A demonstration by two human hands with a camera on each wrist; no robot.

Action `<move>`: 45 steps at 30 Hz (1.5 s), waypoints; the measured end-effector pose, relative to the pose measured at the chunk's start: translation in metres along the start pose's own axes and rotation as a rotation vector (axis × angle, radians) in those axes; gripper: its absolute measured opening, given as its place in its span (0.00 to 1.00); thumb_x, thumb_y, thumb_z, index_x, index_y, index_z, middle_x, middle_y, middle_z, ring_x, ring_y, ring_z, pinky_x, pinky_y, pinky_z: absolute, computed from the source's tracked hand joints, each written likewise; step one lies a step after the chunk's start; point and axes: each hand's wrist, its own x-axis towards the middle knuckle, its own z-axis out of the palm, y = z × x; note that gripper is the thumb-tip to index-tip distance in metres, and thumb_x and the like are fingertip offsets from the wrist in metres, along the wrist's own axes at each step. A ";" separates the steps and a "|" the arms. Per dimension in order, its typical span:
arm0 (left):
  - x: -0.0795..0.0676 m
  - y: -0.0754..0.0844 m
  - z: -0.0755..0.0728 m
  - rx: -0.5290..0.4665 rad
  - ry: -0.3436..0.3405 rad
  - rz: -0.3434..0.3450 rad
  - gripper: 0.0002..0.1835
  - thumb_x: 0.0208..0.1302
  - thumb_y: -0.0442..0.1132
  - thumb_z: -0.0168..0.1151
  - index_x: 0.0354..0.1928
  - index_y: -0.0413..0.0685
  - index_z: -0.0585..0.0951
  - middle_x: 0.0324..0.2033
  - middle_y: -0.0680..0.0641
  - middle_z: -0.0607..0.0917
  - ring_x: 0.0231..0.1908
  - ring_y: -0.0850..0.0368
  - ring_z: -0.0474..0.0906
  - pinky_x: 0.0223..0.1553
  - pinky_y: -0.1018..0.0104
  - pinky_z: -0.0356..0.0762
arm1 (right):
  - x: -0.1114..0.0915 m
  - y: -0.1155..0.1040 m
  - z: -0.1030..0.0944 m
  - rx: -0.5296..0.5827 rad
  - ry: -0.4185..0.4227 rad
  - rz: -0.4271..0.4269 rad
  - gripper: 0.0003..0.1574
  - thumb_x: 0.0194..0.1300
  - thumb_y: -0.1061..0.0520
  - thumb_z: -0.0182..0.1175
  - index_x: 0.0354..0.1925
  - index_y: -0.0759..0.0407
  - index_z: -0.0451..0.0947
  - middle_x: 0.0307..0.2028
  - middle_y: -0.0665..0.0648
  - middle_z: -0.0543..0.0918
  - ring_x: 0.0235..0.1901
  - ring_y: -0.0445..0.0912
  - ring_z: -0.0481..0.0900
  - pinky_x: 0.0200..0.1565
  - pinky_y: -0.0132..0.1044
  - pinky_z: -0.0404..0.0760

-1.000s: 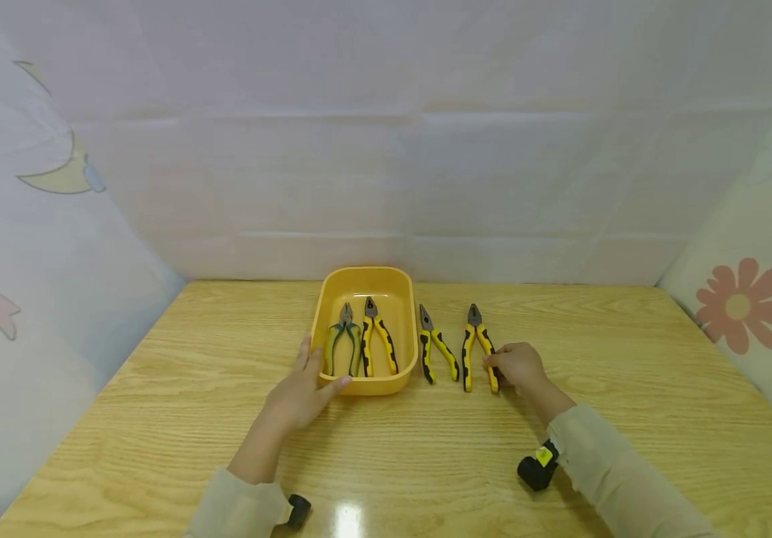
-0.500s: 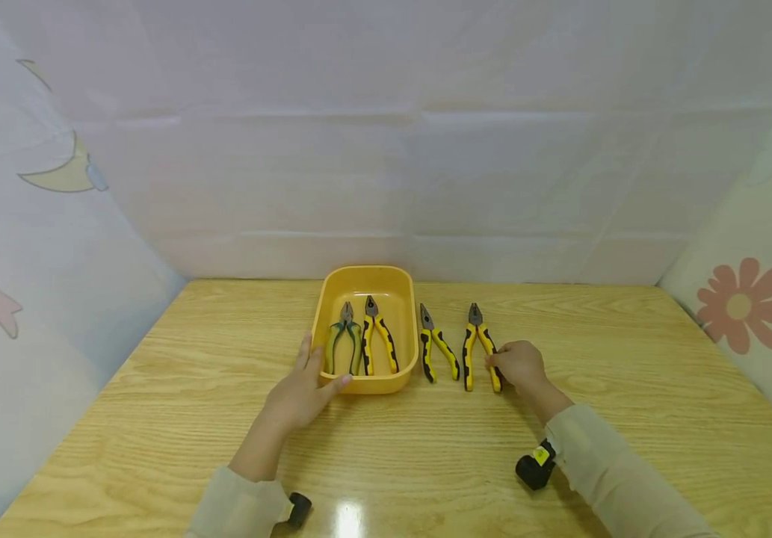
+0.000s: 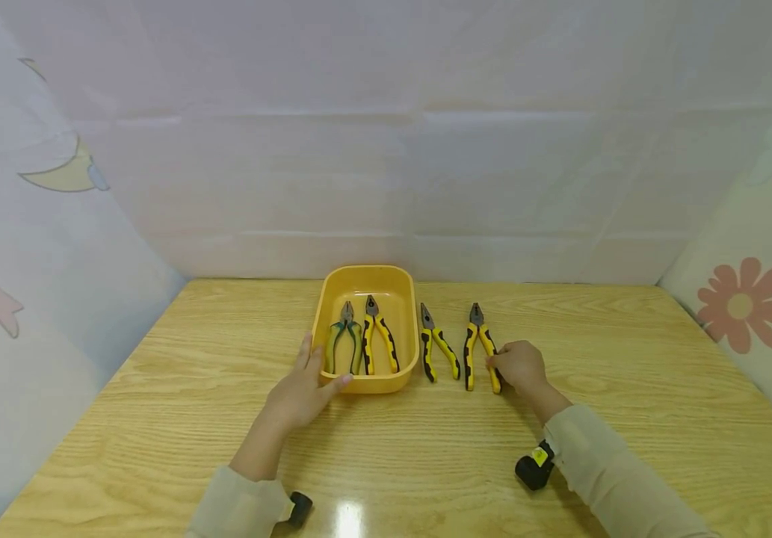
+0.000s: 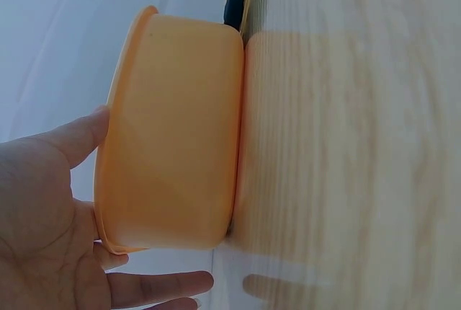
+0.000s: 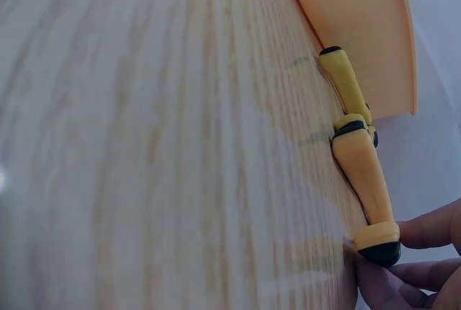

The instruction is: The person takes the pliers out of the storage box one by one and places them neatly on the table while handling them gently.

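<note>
My left hand (image 3: 297, 394) rests on the near left corner of a yellow plastic bin (image 3: 388, 385), thumb along the front rim and fingers fairly straight and spread. In the left wrist view the thumb touches the rim of the bin (image 4: 173, 137). Inside lie green-handled pliers (image 3: 332, 351) and yellow-and-black pliers (image 3: 368, 344). To the bin's right are long-nose pliers (image 3: 427, 357), jaws pointing away. Farther right, combination pliers (image 3: 469, 355) lie flat with spread handles. My right hand (image 3: 522, 368) pinches their right handle near its end; the right wrist view shows fingers around that handle tip (image 5: 378, 241).
Everything stands on a wood-grain table (image 3: 412, 463). A pale cloth backdrop (image 3: 386, 187) rises behind its far edge, with printed cloth on both sides. A small black wrist camera (image 3: 533, 469) sits below my right sleeve, another (image 3: 300, 509) by my left.
</note>
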 end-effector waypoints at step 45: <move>0.001 0.000 0.000 0.004 -0.003 0.003 0.45 0.56 0.65 0.42 0.65 0.40 0.48 0.65 0.47 0.32 0.48 0.36 0.68 0.29 0.56 0.73 | -0.009 -0.007 -0.009 0.291 -0.041 0.046 0.16 0.58 0.61 0.54 0.40 0.74 0.71 0.32 0.64 0.76 0.27 0.47 0.76 0.29 0.35 0.77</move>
